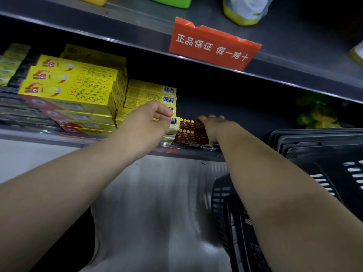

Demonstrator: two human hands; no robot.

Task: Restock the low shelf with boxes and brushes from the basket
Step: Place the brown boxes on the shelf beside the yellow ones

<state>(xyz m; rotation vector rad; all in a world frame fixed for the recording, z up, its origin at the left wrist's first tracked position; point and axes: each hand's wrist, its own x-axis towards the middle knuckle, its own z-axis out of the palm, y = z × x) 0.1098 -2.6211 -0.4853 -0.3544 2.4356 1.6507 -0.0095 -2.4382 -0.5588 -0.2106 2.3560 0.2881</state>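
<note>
Box (pixel 188 130) in right hand (pixel 213 128) lies flat; long axis hidden.

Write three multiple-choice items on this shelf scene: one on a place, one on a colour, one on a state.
1. Where is the basket?
A. on the upper shelf
B. at the right of the view, beside the low shelf
C. left of both arms

2. What colour is the sign with the white characters?
A. blue
B. green
C. orange-red

3. What is the right hand doing?
A. gripping the brown boxes on the low shelf
B. lying flat on the floor
C. holding a brush

Key:
1 B: the black basket fills the view's right edge, next to the low shelf.
2 C: the sign's face is orange-red behind the characters.
3 A: the fingers curl over the top of the brown boxes and the thumb sits low on their front.
</note>
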